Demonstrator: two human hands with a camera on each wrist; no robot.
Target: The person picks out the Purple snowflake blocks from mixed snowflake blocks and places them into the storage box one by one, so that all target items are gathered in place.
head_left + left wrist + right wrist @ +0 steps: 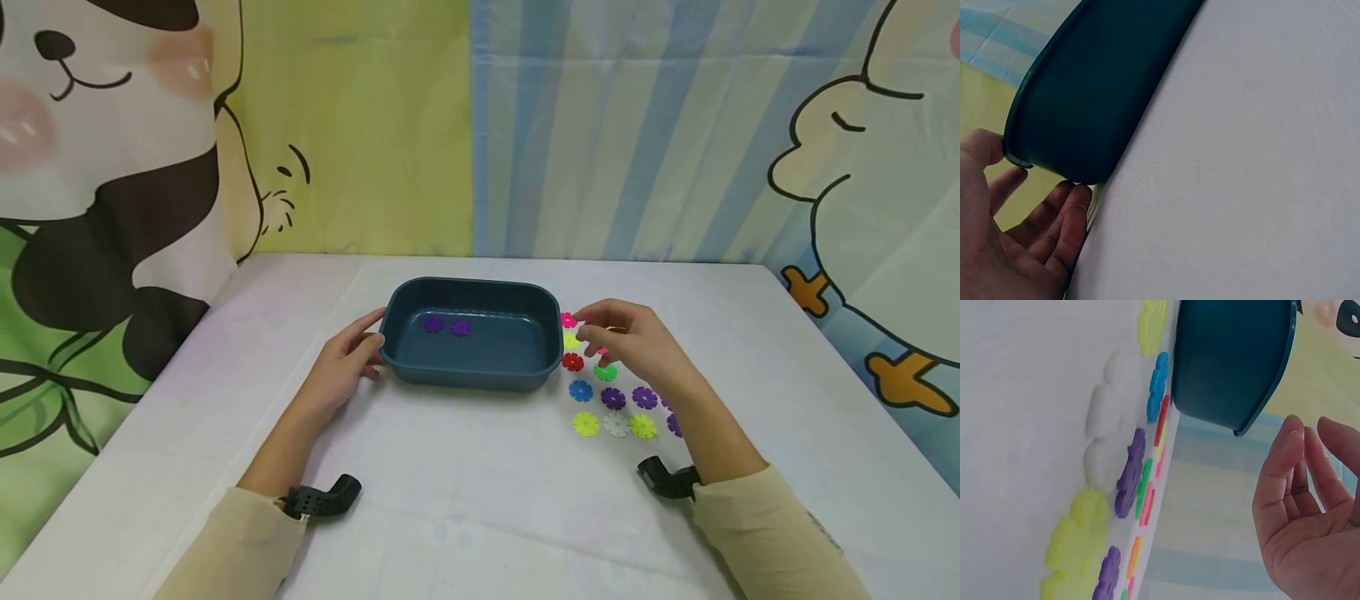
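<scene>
A dark teal plastic bin (pixel 498 346) stands on the white table, with two purple flower-shaped discs (pixel 447 326) inside it. My left hand (pixel 341 367) holds the bin's left end; in the left wrist view the thumb lies at the rim and the other fingertips reach the end wall below. Just right of the bin, my right hand (pixel 637 342) hovers over several coloured flower discs (pixel 612 398). Its fingers are loosely bent, and the right wrist view shows a gap between thumb and fingertips with nothing in it. The hand and forearm hide some discs.
Nearer the front of the group lie a yellow disc (pixel 586 424), a white disc (pixel 617 424) and another yellow disc (pixel 642 427). A printed cloth backdrop (pixel 360 125) hangs behind the table (pixel 465 492). Each wrist wears a black strap device (pixel 322 497).
</scene>
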